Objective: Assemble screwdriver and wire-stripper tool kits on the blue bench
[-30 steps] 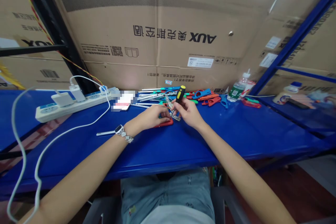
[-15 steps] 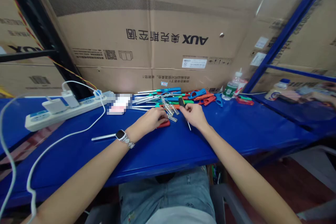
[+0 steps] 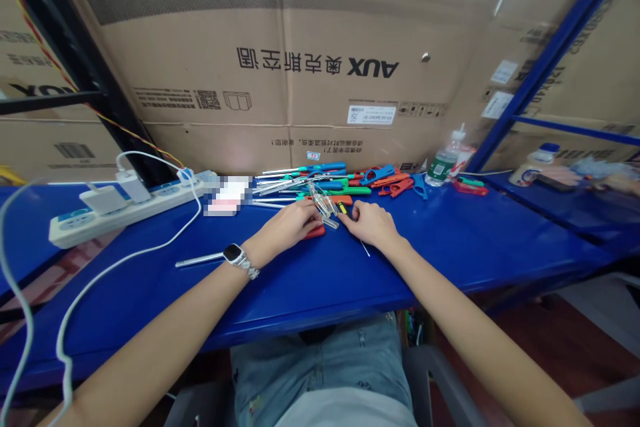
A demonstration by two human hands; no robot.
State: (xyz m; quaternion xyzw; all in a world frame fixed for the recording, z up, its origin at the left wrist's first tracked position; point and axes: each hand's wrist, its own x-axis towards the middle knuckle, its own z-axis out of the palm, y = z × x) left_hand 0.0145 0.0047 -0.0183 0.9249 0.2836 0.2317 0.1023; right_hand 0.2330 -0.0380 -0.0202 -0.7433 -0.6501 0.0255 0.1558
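Note:
My left hand point(image 3: 296, 221) is closed on a long-necked lighter with a red handle point(image 3: 315, 232). The lighter's silver tube point(image 3: 200, 260) comes out beyond my wrist on the left, and the middle of it is hidden by my arm. In my right hand point(image 3: 373, 221) is a small screwdriver with a black and yellow handle point(image 3: 342, 207). Its thin shaft point(image 3: 366, 250) slants down toward me, clear of the lighter. Between the hands lie several clear plastic pieces point(image 3: 329, 210). Behind them is a pile of long lighters point(image 3: 325, 183) with blue, green and orange handles.
Loose blue and red handle parts point(image 3: 395, 180) lie right of the pile. A green-labelled bottle point(image 3: 442, 163) stands farther right. A white power strip point(image 3: 145, 210) with chargers and cables occupies the left. Cardboard point(image 3: 320, 27) walls the back. Another person's hand point(image 3: 633, 180) shows at far right.
My right hand has shifted slightly, and the screwdriver's handle is turned so its yellow part shows. Its shaft slants more to the right. My left hand stays on the lighter.

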